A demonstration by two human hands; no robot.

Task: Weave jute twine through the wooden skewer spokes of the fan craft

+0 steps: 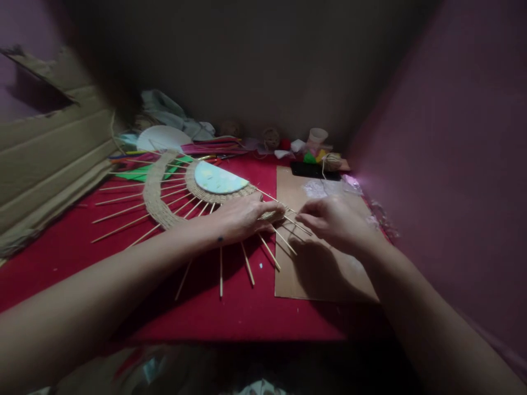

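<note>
A half-round woven piece lies on the table, with thin wooden sticks [221,271] fanning out from a pale blue half-disc [220,178]. Twine is woven tightly around the disc's curved edge, and a wider outer twine band [156,192] crosses the sticks farther out. My left hand [242,216] is closed over the band near its right end, fingers curled around it and the sticks there. Close by, my right hand [331,219] pinches beside the rightmost sticks. What lies between its fingertips is too small and shaded to make out.
A cardboard sheet [288,280] lies under the right side of the work on a red tabletop [197,323]. Behind stand twine balls [270,137], a cup [318,135], a dark phone-like slab [307,169] and coloured strips. Cardboard [53,148] rises left; a wall [461,164] bounds the right.
</note>
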